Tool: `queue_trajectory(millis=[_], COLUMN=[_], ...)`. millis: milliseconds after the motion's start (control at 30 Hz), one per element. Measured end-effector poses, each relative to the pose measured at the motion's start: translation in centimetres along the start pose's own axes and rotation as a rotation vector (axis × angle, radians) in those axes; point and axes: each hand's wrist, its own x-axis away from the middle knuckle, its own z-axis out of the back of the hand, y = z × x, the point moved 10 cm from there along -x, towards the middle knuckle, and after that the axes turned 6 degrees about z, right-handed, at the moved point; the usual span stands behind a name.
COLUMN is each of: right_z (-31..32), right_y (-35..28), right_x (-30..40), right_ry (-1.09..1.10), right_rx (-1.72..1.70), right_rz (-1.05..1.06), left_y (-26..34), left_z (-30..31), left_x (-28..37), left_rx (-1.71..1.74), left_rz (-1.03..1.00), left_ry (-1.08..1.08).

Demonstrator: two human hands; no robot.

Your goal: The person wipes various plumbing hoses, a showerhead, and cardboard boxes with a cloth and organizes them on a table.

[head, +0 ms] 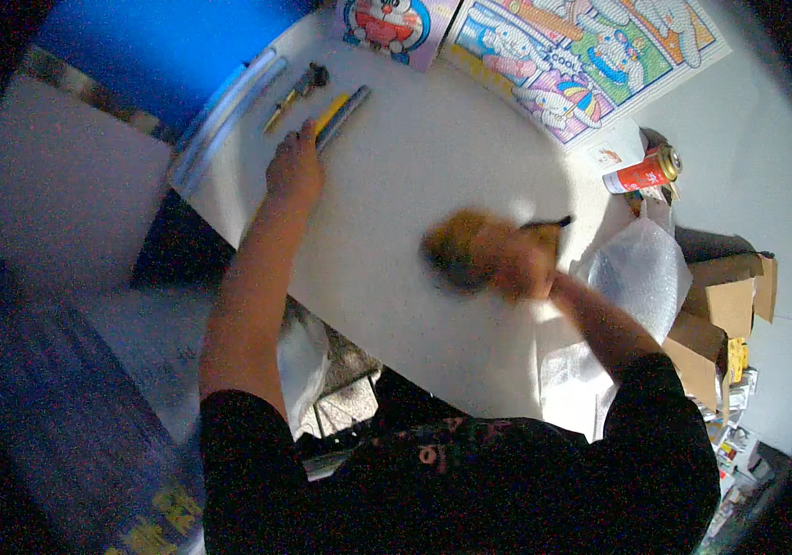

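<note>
My left hand point(295, 166) is at the left side of the white table point(382, 159). Its fingertips meet the near end of a yellow tool point(330, 114) and a grey strip point(348, 114) lying side by side; whether they grip either is unclear. Just beyond lies a thin brass-coloured tool with a dark head point(299, 94). Motion blurs my right hand point(524, 267), which holds a rounded brown object point(462, 246), perhaps a brush, low over the tabletop. A dark tip point(563, 221) sticks out past that hand.
Cartoon pictures point(576, 62) lie along the far edge. To the right are a red can point(642, 172) on its side, bubble wrap point(638, 267) and opened cardboard boxes point(725, 305). Clear tubes or strips point(229, 121) line the left edge, beside a blue surface point(181, 55).
</note>
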Motion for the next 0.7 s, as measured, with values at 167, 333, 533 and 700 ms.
queue_trajectory(millis=[167,333,533,700], right_z=[7.3,-3.1,-5.9,5.1], right_y=[4.6,-12.6,-12.4,4.8], right_x=[-8.4,-10.1,5.1,1.8], right_ry=[0.651,0.378,-0.117,0.561], right_rx=[0.324,0.099,-0.385,0.305], right_rz=[-0.277,0.274,0.293,-0.202], left_y=[-0.8,-0.3,3.1,5.6], left_z=[0.5,2.3,3.1,2.3], left_x=[1.1,1.0,3.2,5.6], left_rx=[0.071,-0.023,0.056,0.094], left_rz=[0.026,0.068,-0.028,-0.071], left_ry=[-0.075,-0.159,-0.211,-0.202])
